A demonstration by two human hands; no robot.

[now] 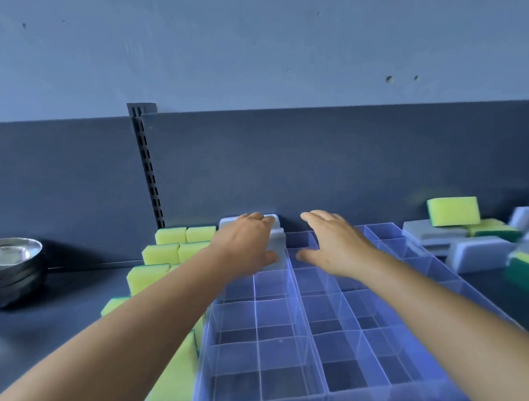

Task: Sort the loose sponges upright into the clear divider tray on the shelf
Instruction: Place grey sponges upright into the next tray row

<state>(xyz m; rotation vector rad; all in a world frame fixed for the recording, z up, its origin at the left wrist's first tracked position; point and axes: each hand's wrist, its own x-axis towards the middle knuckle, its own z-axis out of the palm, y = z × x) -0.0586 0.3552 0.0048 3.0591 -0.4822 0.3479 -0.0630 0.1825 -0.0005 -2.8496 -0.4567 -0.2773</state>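
Note:
A clear divider tray (295,308) lies on the dark shelf in front of me. Yellow-green sponges (161,255) stand upright in rows along its left side. My left hand (244,246) grips a grey sponge (279,245) standing upright at the tray's far end, fingers over its top and thumb at its near face. My right hand (331,243) hovers just right of it over a far compartment, fingers spread and holding nothing. Loose grey and yellow-green sponges (453,211) lie piled at the far right.
A stack of shiny metal bowls (13,266) sits at the far left of the shelf. A dark back panel with a slotted upright (148,175) rises behind the tray. More loose sponges (481,256) crowd the right edge.

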